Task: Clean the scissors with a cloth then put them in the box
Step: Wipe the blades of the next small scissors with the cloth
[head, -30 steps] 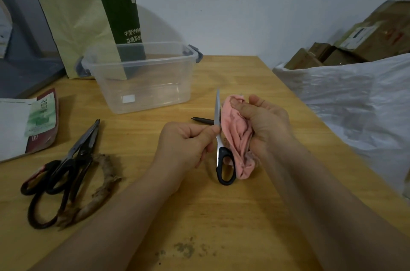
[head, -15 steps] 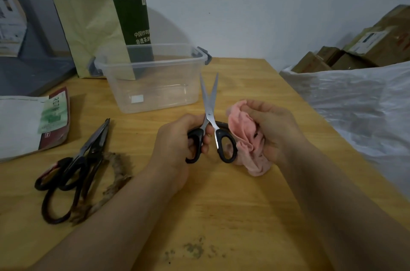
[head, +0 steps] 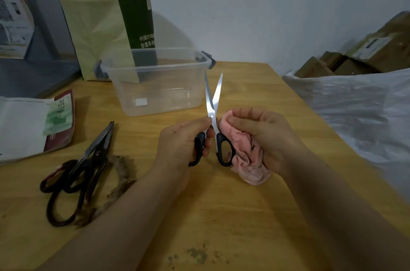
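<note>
The clear box (head: 155, 93) sits at the back of the table (head: 221, 215), open on top. I can see right through its walls, and a white sticker is on the front. A green paper bag (head: 99, 33) stands behind it. My left hand (head: 179, 144) grips one black handle of the scissors (head: 212, 110). They stick up in front of the box, blades a little apart. My right hand (head: 264, 135) squeezes the pink cloth (head: 244, 148) against the other handle. Some dark scissors (head: 88, 159) lie on my left.
</note>
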`<move>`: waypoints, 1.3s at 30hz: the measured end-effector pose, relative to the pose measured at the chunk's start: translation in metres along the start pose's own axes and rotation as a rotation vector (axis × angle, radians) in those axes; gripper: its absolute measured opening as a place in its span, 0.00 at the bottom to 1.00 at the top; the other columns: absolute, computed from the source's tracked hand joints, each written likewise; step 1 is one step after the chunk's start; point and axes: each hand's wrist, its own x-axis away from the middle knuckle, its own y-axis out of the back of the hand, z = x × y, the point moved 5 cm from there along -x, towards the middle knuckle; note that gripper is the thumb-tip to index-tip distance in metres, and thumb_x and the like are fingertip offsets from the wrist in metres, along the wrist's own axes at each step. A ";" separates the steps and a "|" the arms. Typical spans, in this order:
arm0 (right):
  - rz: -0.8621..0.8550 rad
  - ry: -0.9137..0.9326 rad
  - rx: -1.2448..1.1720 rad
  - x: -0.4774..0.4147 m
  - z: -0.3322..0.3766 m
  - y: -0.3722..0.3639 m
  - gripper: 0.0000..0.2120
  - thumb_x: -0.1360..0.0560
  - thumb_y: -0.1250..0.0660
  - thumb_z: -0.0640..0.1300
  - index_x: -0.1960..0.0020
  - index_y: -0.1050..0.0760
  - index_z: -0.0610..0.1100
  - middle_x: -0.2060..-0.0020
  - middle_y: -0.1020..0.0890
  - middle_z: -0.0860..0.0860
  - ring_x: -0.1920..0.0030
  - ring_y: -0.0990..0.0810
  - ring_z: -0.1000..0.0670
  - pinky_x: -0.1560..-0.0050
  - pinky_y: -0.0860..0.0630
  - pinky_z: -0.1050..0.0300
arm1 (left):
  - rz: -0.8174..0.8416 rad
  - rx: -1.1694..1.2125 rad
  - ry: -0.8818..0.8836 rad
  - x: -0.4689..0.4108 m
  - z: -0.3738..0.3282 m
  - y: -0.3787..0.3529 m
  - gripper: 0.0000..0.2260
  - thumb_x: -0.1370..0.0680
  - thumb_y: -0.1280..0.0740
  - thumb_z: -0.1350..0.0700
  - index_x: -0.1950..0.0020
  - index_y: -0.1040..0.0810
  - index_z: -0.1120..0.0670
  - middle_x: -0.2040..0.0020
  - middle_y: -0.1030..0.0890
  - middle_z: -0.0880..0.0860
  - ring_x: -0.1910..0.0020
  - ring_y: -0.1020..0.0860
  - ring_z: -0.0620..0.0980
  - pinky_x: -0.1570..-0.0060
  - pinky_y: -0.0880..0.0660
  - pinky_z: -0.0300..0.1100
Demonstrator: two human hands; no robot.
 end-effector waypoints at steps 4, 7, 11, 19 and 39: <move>0.106 0.022 0.011 0.006 0.004 -0.009 0.15 0.37 0.25 0.36 0.51 0.21 0.36 0.62 0.15 0.41 0.64 0.17 0.49 0.61 0.18 0.58 | -0.007 -0.007 -0.046 0.002 0.000 -0.001 0.07 0.27 0.29 0.58 0.59 0.17 0.62 0.72 0.24 0.54 0.74 0.30 0.46 0.76 0.32 0.36; 0.068 0.059 0.098 0.008 0.002 -0.012 0.15 0.37 0.24 0.31 0.52 0.21 0.37 0.65 0.16 0.44 0.67 0.17 0.51 0.68 0.22 0.63 | -0.005 -0.031 -0.067 0.003 0.002 -0.002 0.08 0.27 0.29 0.57 0.61 0.17 0.62 0.75 0.26 0.54 0.76 0.32 0.47 0.77 0.33 0.35; 0.070 0.095 0.104 0.008 0.001 -0.015 0.11 0.34 0.26 0.30 0.54 0.22 0.38 0.64 0.17 0.42 0.64 0.17 0.48 0.63 0.19 0.58 | -0.009 0.015 -0.033 0.003 0.004 -0.002 0.08 0.28 0.28 0.58 0.60 0.17 0.63 0.71 0.25 0.56 0.75 0.30 0.48 0.77 0.33 0.36; 0.060 0.177 0.267 0.009 0.002 -0.023 0.12 0.30 0.28 0.34 0.50 0.24 0.45 0.58 0.17 0.46 0.59 0.16 0.51 0.58 0.18 0.58 | -0.076 0.067 0.025 -0.001 0.008 0.001 0.07 0.29 0.27 0.58 0.60 0.18 0.63 0.70 0.24 0.55 0.73 0.29 0.48 0.76 0.32 0.38; -0.138 0.158 0.265 0.001 0.008 0.002 0.05 0.27 0.30 0.37 0.58 0.18 0.46 0.61 0.15 0.48 0.56 0.16 0.48 0.54 0.19 0.56 | -0.107 0.174 0.038 -0.004 0.000 0.007 0.10 0.29 0.28 0.57 0.59 0.22 0.64 0.73 0.26 0.54 0.76 0.30 0.48 0.77 0.33 0.36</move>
